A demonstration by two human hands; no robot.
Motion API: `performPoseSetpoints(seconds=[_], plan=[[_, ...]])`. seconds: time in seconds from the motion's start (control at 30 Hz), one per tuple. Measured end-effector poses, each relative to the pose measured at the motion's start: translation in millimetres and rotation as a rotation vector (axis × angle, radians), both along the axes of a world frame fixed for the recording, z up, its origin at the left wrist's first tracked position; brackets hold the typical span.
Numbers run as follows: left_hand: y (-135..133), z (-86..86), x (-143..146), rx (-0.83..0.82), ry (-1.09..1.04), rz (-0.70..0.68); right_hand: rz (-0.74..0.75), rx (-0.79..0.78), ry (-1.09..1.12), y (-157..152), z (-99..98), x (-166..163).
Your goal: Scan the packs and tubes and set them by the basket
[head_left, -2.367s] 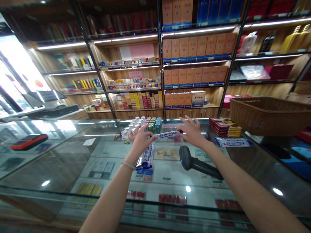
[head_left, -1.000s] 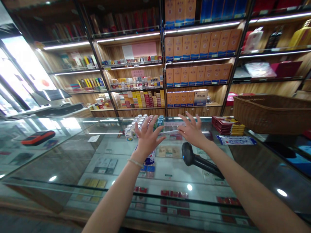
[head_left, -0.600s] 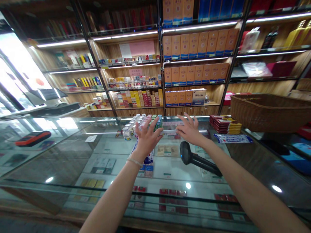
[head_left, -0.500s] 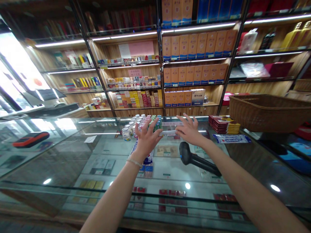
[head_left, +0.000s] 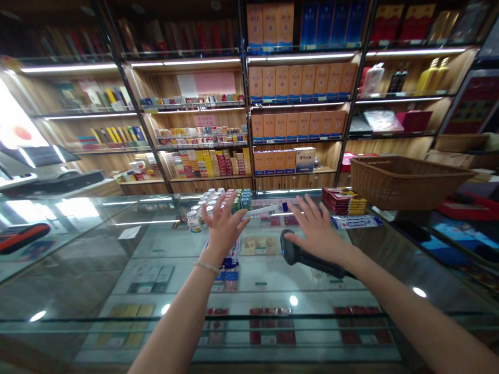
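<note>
My left hand (head_left: 223, 228) pinches one end of a slim white-and-blue packet (head_left: 267, 211) between thumb and forefinger, its other fingers spread. The packet points right, above the far part of the glass counter. My right hand (head_left: 317, 231) is open, fingers apart, just right of the packet's free end and partly over a black handheld scanner (head_left: 289, 248). Beneath my left hand lie blue-and-white packets (head_left: 233, 255), partly hidden by it. Behind that hand stand rows of small bottles (head_left: 194, 221) with white, pink and green colours.
Stacked red-and-yellow packs (head_left: 343, 201) and another blue-white packet (head_left: 356, 222) lie at the right, before a wicker basket (head_left: 405, 182). An orange-black device (head_left: 23, 237) sits far left. Boxes line the back shelves; goods show under the glass counter (head_left: 268, 306).
My right hand has let go of the packet's right end and spread its fingers. My left hand keeps the other end. The view has turned slightly right.
</note>
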State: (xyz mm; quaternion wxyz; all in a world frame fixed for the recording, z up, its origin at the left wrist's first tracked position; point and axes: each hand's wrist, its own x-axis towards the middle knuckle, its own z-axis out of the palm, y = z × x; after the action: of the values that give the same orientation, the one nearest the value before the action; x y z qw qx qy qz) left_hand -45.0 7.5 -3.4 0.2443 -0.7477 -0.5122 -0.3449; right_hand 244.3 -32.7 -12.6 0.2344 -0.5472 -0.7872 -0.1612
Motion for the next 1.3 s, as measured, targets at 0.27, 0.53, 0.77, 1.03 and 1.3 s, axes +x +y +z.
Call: performPoseSetpoints(seconds=[0.27, 0.53, 0.77, 1.03, 1.3], plan=[[16, -12.7, -8, 0.195, 0.03, -0.014, -0.063, -0.344, -0.006, -36, -36.2, 3], [16, -13.3, -12, 0.194, 0.029, 0.006, -0.032, -0.326, 0.007, -36, -32.5, -1], [18, -11.2, -17, 0.172, -0.001, 0.046, 0.096, -0.163, 0.21, -7, -11.4, 15], [17, -8.0, -20, 0.123, -0.007, 0.094, 0.069, -0.294, 0.386, 6, 27.0, 12], [17, -8.8, -23, 0.127, -0.028, 0.095, 0.158, -0.497, 0.583, -10, 8.7, -14]])
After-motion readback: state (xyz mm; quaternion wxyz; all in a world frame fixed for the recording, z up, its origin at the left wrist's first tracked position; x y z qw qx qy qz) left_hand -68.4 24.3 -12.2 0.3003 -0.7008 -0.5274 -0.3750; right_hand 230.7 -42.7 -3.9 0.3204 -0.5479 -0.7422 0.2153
